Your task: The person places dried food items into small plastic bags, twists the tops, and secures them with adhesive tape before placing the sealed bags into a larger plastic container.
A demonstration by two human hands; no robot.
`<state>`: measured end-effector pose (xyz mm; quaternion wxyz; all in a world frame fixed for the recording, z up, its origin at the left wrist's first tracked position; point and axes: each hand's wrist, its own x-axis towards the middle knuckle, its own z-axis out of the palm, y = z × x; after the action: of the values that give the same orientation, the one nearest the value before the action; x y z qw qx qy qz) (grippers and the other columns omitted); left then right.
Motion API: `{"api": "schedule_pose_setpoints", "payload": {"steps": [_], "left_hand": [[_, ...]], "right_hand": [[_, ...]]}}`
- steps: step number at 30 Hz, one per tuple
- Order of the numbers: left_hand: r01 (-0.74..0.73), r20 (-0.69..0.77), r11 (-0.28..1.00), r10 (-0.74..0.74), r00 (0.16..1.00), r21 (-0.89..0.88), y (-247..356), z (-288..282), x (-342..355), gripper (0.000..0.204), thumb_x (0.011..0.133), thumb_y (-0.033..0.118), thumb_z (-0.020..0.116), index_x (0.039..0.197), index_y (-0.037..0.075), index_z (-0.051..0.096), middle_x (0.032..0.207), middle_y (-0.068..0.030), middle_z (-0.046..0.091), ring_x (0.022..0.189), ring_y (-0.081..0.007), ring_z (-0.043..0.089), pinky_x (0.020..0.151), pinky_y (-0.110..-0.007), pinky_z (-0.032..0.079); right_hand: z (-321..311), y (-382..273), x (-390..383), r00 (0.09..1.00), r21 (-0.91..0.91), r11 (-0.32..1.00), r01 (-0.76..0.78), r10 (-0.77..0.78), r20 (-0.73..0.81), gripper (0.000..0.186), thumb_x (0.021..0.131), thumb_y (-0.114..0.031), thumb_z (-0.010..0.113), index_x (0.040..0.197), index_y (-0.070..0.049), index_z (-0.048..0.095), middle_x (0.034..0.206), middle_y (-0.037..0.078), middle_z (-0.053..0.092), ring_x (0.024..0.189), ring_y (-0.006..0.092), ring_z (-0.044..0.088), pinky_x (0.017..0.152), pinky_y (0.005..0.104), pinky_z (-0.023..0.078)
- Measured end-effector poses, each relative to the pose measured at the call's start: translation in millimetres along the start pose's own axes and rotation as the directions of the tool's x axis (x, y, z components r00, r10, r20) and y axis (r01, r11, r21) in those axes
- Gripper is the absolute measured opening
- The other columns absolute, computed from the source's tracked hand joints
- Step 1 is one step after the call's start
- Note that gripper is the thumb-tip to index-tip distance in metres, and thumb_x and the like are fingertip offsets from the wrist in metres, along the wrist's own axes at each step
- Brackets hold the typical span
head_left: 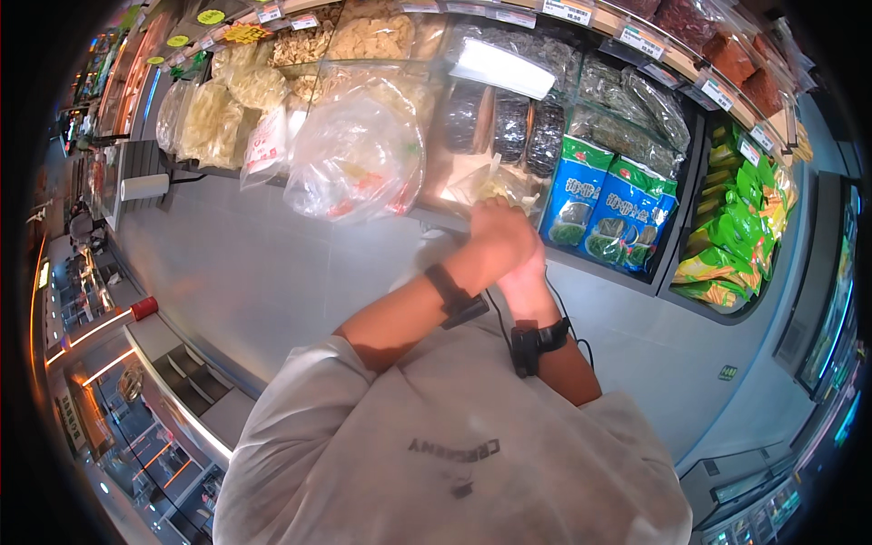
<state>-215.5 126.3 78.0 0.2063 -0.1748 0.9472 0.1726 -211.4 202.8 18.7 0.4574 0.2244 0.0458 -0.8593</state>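
My left hand (pixel 498 241) and my right hand (pixel 525 280) are close together at the front edge of the display case, the left lying across the right. The left fingers are curled at the near end of a small clear plastic bag (pixel 501 185) with something pale in it. My right hand's fingers are mostly hidden behind the left hand. Just left of them sits a large, puffed clear plastic bag (pixel 359 150) with red marks. Dark packs in clear wrap (pixel 510 123) lie beyond my hands.
Blue packets (pixel 627 218) stand in the bin to the right, then green and yellow packets (pixel 736 222). Bags of pale dried food (pixel 213 118) fill the left bins. A shelf edge with price tags (pixel 636 41) runs along the back. A white roll (pixel 145 187) sits at the left.
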Motion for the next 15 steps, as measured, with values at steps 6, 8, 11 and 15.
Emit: {"api": "schedule_pose_setpoints", "payload": {"steps": [6,8,11,15], "left_hand": [[-0.035,0.084,0.999,0.033,0.996,0.018,5,-4,2,0.037,0.090,0.032,0.049,0.099,0.005,0.073,0.109,-0.0153,0.069,0.108,-0.0316,0.062,0.095,-0.043,0.045],[0.087,0.013,0.994,-0.087,0.996,-0.060,5,6,7,0.037,0.090,0.031,0.049,0.101,0.004,0.073,0.108,-0.0157,0.069,0.108,-0.0312,0.062,0.094,-0.043,0.045],[0.091,-0.111,0.986,-0.107,0.988,-0.141,0,23,14,0.035,0.088,0.030,0.050,0.097,0.005,0.073,0.104,-0.0150,0.070,0.105,-0.0319,0.062,0.093,-0.044,0.046],[0.022,-0.213,0.970,-0.075,0.974,-0.241,-31,60,41,0.030,0.086,0.028,0.054,0.095,0.006,0.073,0.101,-0.0140,0.071,0.099,-0.0323,0.064,0.088,-0.045,0.049]], "right_hand": [[-11,-15,4,0.998,0.022,0.999,-0.032,0.031,0.056,0.036,0.099,-0.024,0.033,0.122,-0.006,0.054,0.133,0.015,0.054,0.128,0.0318,0.050,0.110,0.0470,0.039],[-12,-23,6,0.997,-0.006,0.998,-0.055,0.055,0.053,0.039,0.096,-0.026,0.031,0.120,-0.006,0.055,0.131,0.015,0.056,0.128,0.0321,0.050,0.111,0.0482,0.037],[-26,-32,15,0.990,-0.093,0.995,-0.044,0.031,-0.136,0.032,0.102,-0.021,0.033,0.120,-0.005,0.054,0.130,0.015,0.056,0.123,0.0314,0.053,0.106,0.0474,0.042],[-63,-35,50,1.000,-0.134,0.991,-0.005,0.008,0.025,0.033,0.101,-0.021,0.033,0.118,-0.005,0.056,0.126,0.016,0.059,0.120,0.0314,0.056,0.105,0.0477,0.043]]}}
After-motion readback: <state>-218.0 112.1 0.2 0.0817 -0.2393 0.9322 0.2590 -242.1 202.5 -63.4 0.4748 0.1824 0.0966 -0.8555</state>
